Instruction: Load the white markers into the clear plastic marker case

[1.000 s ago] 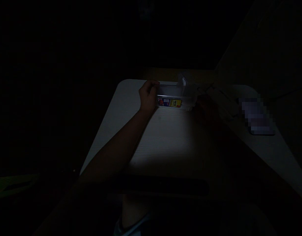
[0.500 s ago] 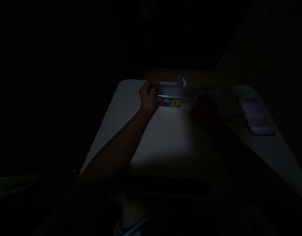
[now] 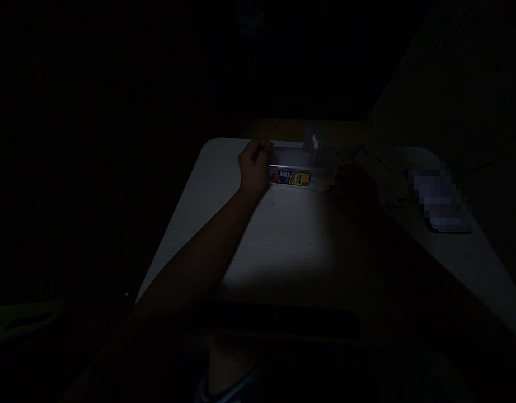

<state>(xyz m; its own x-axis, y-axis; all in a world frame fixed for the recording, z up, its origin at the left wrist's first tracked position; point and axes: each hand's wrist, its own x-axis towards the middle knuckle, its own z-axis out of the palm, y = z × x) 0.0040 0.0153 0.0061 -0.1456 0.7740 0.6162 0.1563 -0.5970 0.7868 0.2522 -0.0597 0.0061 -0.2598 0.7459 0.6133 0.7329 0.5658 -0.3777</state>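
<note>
A clear plastic box (image 3: 291,158) with a yellow and dark printed label (image 3: 300,178) lies on its side near the far edge of the white table (image 3: 278,235). My left hand (image 3: 254,163) is closed around the box's left end. A transparent flap (image 3: 312,140) stands up at its right end. Deep in shadow beside that end is my right hand (image 3: 354,187); its fingers are too dark to make out, so I cannot tell whether they grip the box.
A phone-like slab with a blurred screen (image 3: 440,201) lies at the table's right side. Between it and my right hand is a dim, pale crumpled shape (image 3: 384,173). A green item (image 3: 23,319) shows low on the left. Most of the surroundings are dark.
My right hand has shifted very slightly to the right of the box's end. The box and my left hand look almost the same.
</note>
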